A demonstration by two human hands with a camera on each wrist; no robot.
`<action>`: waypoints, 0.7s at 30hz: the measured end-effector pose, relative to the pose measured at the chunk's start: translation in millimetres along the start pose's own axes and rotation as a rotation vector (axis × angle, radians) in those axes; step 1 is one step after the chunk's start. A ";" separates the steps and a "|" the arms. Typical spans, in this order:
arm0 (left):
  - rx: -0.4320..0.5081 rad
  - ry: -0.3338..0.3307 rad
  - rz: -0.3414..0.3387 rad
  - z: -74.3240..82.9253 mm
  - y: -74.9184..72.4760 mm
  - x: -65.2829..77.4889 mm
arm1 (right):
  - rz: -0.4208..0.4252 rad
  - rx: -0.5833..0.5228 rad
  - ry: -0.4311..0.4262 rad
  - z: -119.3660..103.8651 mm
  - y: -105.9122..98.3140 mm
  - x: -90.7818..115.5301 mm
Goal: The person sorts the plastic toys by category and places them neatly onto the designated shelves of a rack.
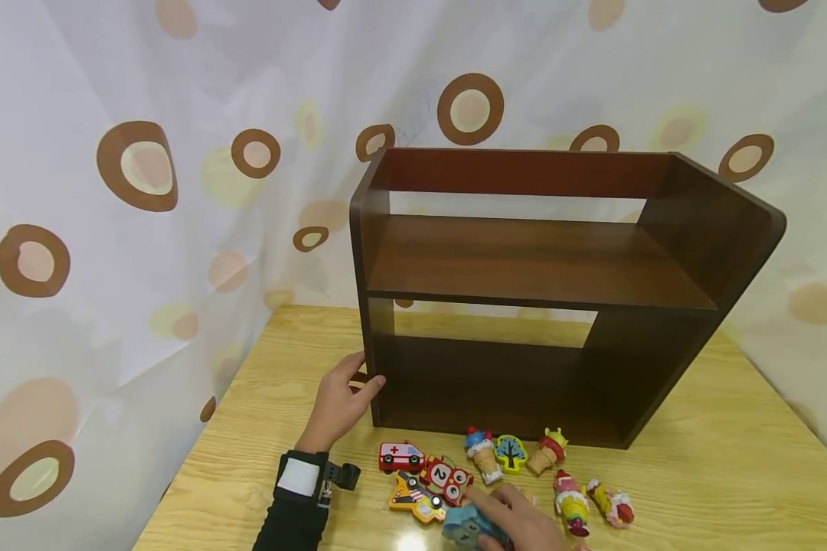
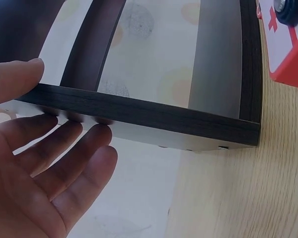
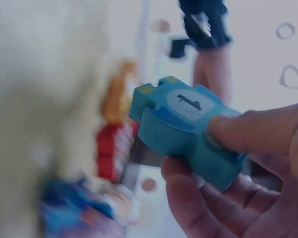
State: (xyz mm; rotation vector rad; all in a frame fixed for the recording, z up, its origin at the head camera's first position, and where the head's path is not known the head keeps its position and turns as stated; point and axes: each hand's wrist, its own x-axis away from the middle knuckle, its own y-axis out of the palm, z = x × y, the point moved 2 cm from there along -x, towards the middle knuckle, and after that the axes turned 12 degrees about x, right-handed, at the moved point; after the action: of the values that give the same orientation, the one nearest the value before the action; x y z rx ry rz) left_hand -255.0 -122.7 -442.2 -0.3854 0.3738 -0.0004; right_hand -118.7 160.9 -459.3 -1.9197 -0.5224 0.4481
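Observation:
My left hand point(image 1: 336, 399) is at the left side panel of a dark brown two-tier shelf point(image 1: 537, 264). In the left wrist view, the thumb lies on one side of the panel's edge point(image 2: 139, 110) and the fingertips touch the other side, pinching it. Low in the head view, my right hand point(image 1: 525, 526) holds a chunky blue toy point(image 1: 467, 526) near the other toys. The right wrist view shows this toy's pale oval with a number 1 point(image 3: 188, 103); the thumb presses its face, and curled fingers support it from beneath.
Before the shelf lie an ambulance toy point(image 1: 401, 457), a red toy with a 2 point(image 1: 446, 480) and a yellow truck toy point(image 1: 416, 499). Next to them are a green tree toy point(image 1: 511, 453) and several ice-cream-like figures point(image 1: 570, 503). A patterned sheet point(image 1: 179, 321) hangs around the wooden table point(image 1: 717, 490).

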 end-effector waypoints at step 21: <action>0.018 -0.014 -0.078 -5.7 -9.2 -0.8 | 0.327 -0.009 0.193 12.2 -61.8 -99.0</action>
State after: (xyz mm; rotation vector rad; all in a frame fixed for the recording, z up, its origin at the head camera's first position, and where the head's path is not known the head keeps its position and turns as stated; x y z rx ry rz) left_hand -257.1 -133.3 -443.4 -0.3821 0.3449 -0.0772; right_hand -217.3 138.1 -399.8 -2.0380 -0.0834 0.4614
